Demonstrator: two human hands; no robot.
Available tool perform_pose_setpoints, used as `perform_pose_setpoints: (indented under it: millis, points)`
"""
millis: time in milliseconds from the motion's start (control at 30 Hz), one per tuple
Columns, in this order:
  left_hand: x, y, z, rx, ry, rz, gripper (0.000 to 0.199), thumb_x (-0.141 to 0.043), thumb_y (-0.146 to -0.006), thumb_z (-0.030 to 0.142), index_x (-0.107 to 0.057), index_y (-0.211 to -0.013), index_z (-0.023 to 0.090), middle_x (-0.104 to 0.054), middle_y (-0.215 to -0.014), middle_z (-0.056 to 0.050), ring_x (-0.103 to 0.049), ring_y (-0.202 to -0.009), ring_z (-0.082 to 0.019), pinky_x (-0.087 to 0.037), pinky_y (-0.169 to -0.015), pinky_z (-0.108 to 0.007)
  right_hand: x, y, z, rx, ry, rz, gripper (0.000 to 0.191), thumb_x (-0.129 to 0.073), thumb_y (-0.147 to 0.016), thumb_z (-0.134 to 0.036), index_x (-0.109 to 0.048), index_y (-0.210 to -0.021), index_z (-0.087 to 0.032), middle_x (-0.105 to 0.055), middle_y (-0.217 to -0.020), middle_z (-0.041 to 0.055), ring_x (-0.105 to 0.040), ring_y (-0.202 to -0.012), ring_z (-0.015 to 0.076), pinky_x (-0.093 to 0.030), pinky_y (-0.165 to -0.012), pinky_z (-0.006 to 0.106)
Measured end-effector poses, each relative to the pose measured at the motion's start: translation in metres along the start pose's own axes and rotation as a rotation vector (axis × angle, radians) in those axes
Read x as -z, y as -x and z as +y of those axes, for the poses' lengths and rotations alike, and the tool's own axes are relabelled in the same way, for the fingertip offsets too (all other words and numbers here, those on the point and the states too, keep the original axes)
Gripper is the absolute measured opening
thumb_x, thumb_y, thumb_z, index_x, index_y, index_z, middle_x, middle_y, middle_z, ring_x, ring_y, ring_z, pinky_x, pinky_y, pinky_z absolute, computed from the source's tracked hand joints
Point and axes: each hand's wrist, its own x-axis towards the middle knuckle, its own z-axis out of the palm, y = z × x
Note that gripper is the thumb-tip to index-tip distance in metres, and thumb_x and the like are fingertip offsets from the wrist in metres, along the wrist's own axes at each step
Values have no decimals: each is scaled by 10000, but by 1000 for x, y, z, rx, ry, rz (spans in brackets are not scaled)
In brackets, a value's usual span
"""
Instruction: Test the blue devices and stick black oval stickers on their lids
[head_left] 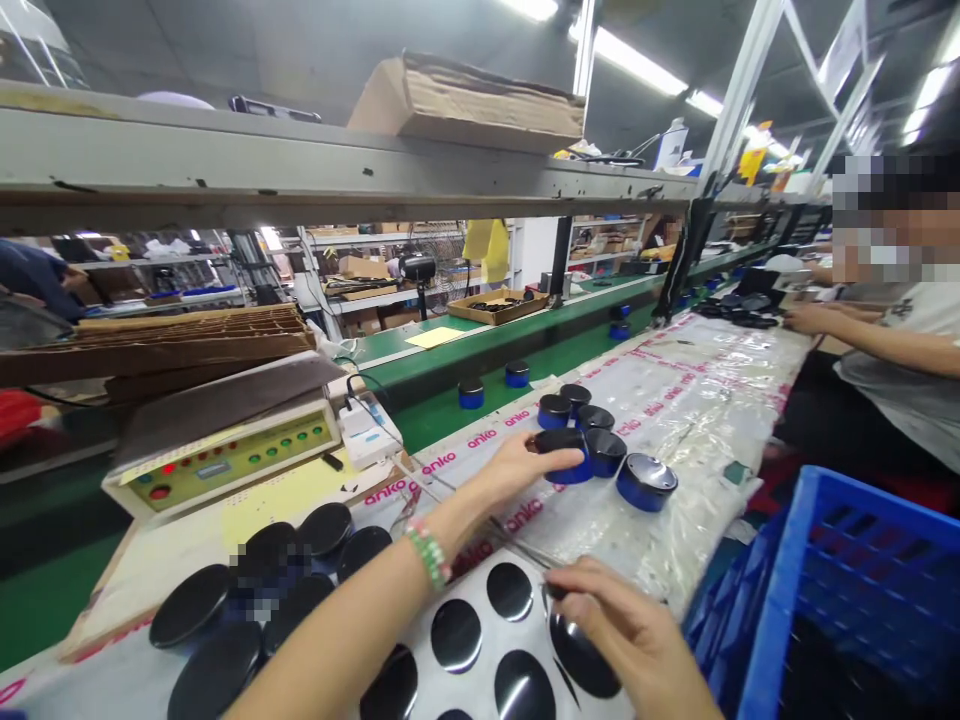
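Observation:
My left hand [544, 455] reaches across the bench, its fingers and thumb closed round a low round piece with a black top and blue side [571, 470]. More pieces of this kind stand close by, one with a glossy top [647, 482] to the right. My right hand [626, 630] is pinched at the fingertips on a small dark thing that I cannot make out. Below it lies a white sheet [480, 655] with several glossy black discs [456, 635]. More black-topped round pieces [191, 605] sit at the lower left, partly behind my left forearm.
A control box with lit buttons [225, 460] and a small white device [367, 432] stand at the left. Beyond runs a green conveyor [427, 415] carrying blue-sided pieces. A blue crate [780, 590] is at the right, near a co-worker [900, 330]. A shelf [300, 165] hangs overhead.

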Motion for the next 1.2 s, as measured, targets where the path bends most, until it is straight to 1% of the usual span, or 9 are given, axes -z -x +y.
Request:
perform_pose_setpoints:
  millis: [100,167,233,367,533,633,800,1033,1200]
  points:
    - [28,62,17,31,213,-21,506,-532,-819,560,-524,-1160,186,-601,-1160,-100,-599,-1017,-211,-487,-863,-353,13,-5,-4,1,53,259,218,-631,-799,-414,-722,-854,-223,-686,-812,29,-670,-697,166,-538,-609,184]
    - [39,103,18,132,472,33,534,-594,-762,598,-553,-1088,177,-634,-1038,-90,-626,-915,-203,-497,-828,-353,9,-10,-18,94,101,325,171,-632,-802,-379,-712,-834,-231,-686,-803,18,-668,-664,154,-530,-571,166]
    - [45,136,13,168,591,103,545,-637,-729,597,-574,-1036,151,-644,-952,-90,-629,-869,-206,-487,-823,-351,-5,-13,-38,240,126,269,112,-612,-826,-316,-696,-842,-244,-676,-788,8,-657,-674,148,-528,-573,170]
    - [48,176,4,18,442,145,464,-646,-779,500,-578,-1085,159,-634,-1023,-78,-587,-985,-209,-419,-911,-325,-41,-14,-71,460,160,61,121,-549,-873,-190,-639,-942,-231,-621,-753,3,-617,-684,137,-528,-627,217]
    - [52,197,10,-60,155,245,402,-563,-854,476,-532,-1161,218,-601,-1091,-31,-534,-1035,-183,-390,-924,-286,-59,-10,-78,558,342,72,91,-538,-877,-174,-600,-930,-214,-595,-744,16,-575,-710,162,-496,-651,281]
    - [53,206,13,-85,43,290,406,-557,-860,468,-495,-1197,251,-580,-1126,-10,-511,-1068,-175,-367,-954,-277,-57,-8,-78,505,401,44,63,-546,-880,-199,-591,-909,-232,-596,-748,7,-570,-727,166,-483,-667,285]
    - [57,209,14,-134,-1,279,466,-572,-844,483,-449,-1243,276,-562,-1161,3,-496,-1102,-182,-344,-990,-293,-56,-11,-85,442,308,-75,81,-510,-904,-209,-575,-931,-250,-582,-731,-21,-579,-689,134,-488,-660,244]
    - [62,205,18,-175,-180,348,556,-621,-778,537,-444,-1238,280,-523,-1214,-15,-472,-1145,-230,-336,-999,-337,-65,-13,-91,554,479,33,66,-518,-888,-201,-577,-879,-230,-565,-693,-2,-542,-693,161,-449,-623,270]
    - [63,207,15,-208,-378,356,634,-642,-758,536,-382,-1276,278,-489,-1182,-46,-505,-1073,-226,-416,-946,-357,-72,-11,-81,542,478,69,91,-515,-883,-173,-569,-944,-214,-575,-753,18,-557,-753,173,-459,-668,281]
